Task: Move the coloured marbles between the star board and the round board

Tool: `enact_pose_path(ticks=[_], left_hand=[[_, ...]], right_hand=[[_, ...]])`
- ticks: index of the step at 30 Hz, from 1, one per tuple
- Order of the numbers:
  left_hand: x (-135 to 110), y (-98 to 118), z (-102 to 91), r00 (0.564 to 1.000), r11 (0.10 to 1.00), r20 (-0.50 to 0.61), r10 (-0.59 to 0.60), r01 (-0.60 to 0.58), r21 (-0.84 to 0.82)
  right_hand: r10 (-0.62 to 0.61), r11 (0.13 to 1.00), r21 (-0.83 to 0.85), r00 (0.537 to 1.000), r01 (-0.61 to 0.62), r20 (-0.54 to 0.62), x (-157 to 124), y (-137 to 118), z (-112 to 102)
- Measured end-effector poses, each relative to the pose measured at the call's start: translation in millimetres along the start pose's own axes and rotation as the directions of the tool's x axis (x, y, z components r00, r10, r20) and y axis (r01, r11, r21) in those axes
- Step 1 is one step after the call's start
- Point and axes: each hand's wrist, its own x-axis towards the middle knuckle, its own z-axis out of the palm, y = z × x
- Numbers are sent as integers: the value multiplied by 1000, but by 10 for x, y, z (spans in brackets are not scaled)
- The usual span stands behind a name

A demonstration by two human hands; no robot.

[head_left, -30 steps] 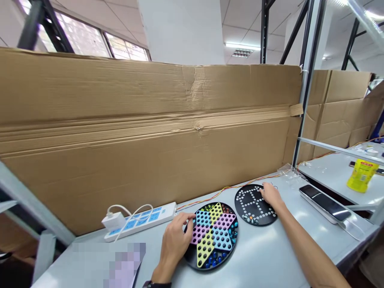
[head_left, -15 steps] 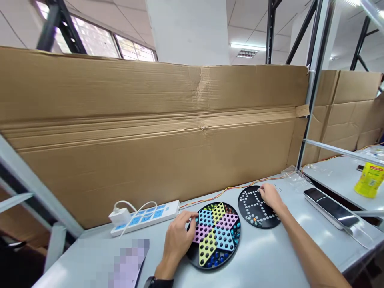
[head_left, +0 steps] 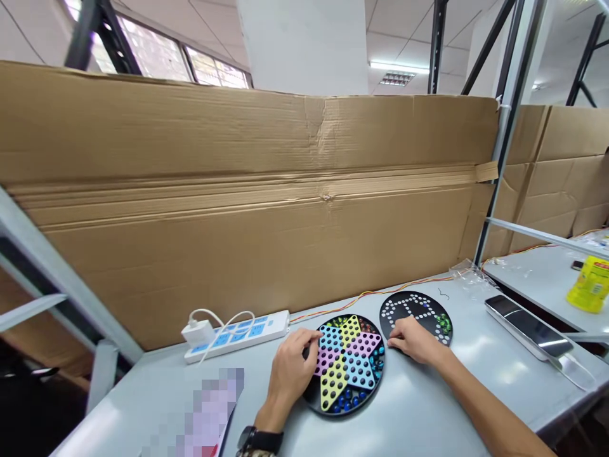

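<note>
My left hand (head_left: 290,374) rests at the left edge of a round black Chinese checkers board (head_left: 320,401), its fingers curled against the coloured star (head_left: 347,365). Whether those fingers hold a marble is hidden. Coloured marbles fill the board's outer pockets. My right hand (head_left: 413,339) lies flat, fingers together, on the lower edge of a second black disc (head_left: 425,311) with white dot holes. A small cluster of green and other marbles (head_left: 444,324) sits at that disc's right side.
A white power strip (head_left: 235,336) with a plugged-in charger (head_left: 197,332) lies left of the boards. A tall cardboard wall (head_left: 238,222) backs the table, with coloured wires (head_left: 371,295) along it. A dark-screened device (head_left: 526,327) lies to the right.
The dotted disc has turned counterclockwise, carrying its marbles from lower left to the right side. My right hand has moved down to its lower edge. My left hand stays nearly still.
</note>
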Motion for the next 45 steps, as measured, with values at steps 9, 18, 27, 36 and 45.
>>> enact_pose_path(ticks=[9,18,27,36,45], left_hand=[[18,-4,-28,1000,1000,-14,-16,16,14],[9,-4,-8,1000,1000,17,-21,21,13],[21,-15,6,999,1000,-29,-13,13,-1],[51,-130,-129,950,996,-300,-84,78,-34],[25,-163,-133,958,999,-283,-48,42,-26]], right_hand=[[-6,959,-283,997,-15,-72,-165,-27,221],[29,950,-311,1000,-26,4,-131,-82,161],[-23,995,-100,993,11,-117,183,-128,-38],[-255,941,-241,966,238,-41,1039,-1410,665],[-294,898,-324,954,297,61,1060,-1678,929]])
